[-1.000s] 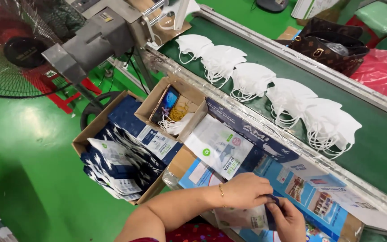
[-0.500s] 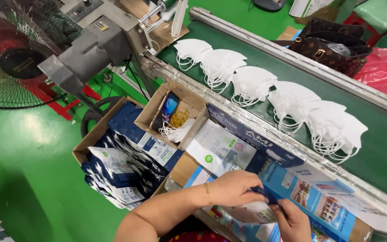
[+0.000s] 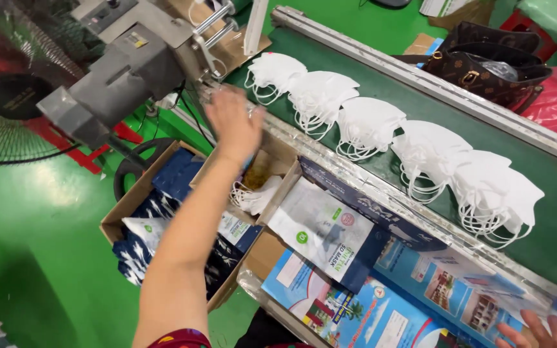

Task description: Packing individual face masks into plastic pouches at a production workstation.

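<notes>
Blurred right hand [image 3: 536, 330] sits half cut off.

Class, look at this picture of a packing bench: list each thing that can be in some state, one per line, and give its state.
Left hand: open, fingers spread, raised near the belt's edge, holding nothing.
Right hand: only fingers show at the bottom edge; grip cannot be told.
White masks: in overlapping stacks in a row on the green belt.
Small cardboard box: open.
Large cardboard box: open, holding dark blue pouches.
Brown handbag: open at the top.
</notes>
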